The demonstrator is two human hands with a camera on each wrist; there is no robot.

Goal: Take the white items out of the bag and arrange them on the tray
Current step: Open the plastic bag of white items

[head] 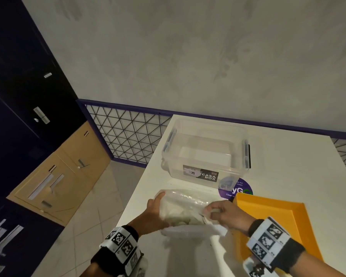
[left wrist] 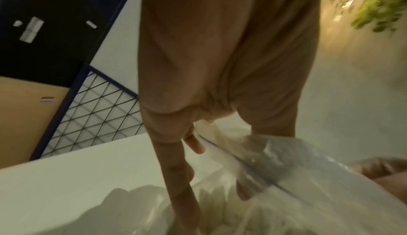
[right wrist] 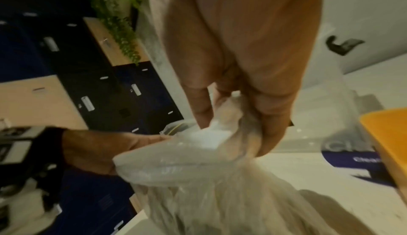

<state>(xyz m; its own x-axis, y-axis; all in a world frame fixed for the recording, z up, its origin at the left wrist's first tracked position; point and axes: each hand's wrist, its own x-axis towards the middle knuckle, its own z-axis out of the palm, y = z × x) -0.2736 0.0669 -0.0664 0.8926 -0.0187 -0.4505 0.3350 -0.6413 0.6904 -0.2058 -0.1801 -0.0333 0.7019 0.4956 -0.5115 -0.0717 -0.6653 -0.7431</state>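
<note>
A clear plastic bag [head: 183, 205] with several white items [head: 178, 216] inside lies on the white table [head: 288, 166], close to its front left edge. My left hand [head: 157, 208] grips the bag's left side, fingers [left wrist: 176, 177] running down along the plastic. My right hand [head: 213, 211] pinches the bag's crumpled open edge [right wrist: 220, 134] from the right. The orange tray [head: 278, 218] lies just right of the bag, under my right wrist, and nothing shows on its visible part. In the left wrist view the white items [left wrist: 136, 200] show through the film.
A clear lidless storage box [head: 204, 152] with a dark label stands behind the bag. A purple round sticker [head: 241, 189] lies between the box and the tray. The table's left edge drops to a tiled floor [head: 84, 226]; dark lockers [head: 28, 96] and a wire-mesh panel [head: 128, 134] stand left.
</note>
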